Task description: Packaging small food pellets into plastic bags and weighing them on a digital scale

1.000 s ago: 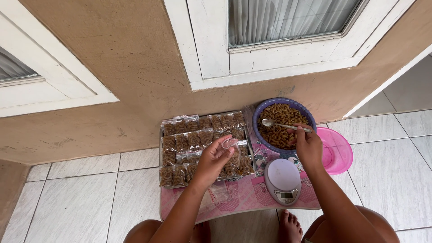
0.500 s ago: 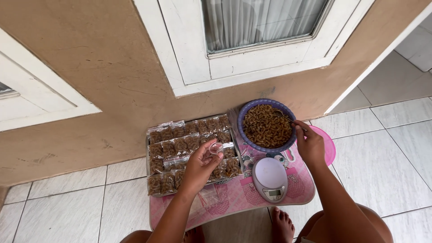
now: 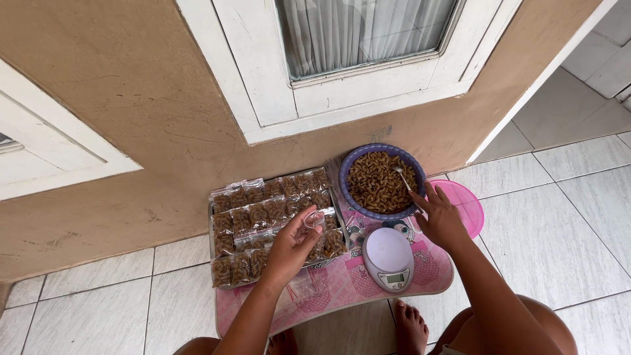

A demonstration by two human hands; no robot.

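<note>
Left hand (image 3: pixel 292 246): mine, raised over the tray, fingertips pinched together on a small clear plastic bag (image 3: pixel 314 219) that appears empty; its open mouth faces up and to the right. Right hand (image 3: pixel 442 220): mine, at the near rim of the bowl, fingers loosely curled beside the spoon's handle end; whether they actually clamp the handle I cannot tell.

Items, near to far:

1. Low pink table (image 3: pixel 342 289), patterned top, just beyond my knees and bare foot.
2. Kitchen scale (image 3: pixel 389 258), round pale platform, small display at its near edge, nothing on it. It sits between my two hands, nearer the right.
3. Tray (image 3: pixel 211 246), rectangular, packed in rows with filled clear packets (image 3: pixel 263 213) of brown snack pieces. It lies under and beyond my left hand.
4. Pink lid (image 3: pixel 468 205), round, lying flat to the right of the bowl, partly behind my right hand.
5. Bowl (image 3: pixel 383 181), round, purple-blue rim, heaped with brown curled snack pieces. It lies up and to the right of the bag; my right hand is much the nearer.
6. Spoon (image 3: pixel 402 177), metal, resting in the snack, long axis running from the bowl's middle down towards my right hand.
7. Tan wall with white window frame, beyond everything.
</note>
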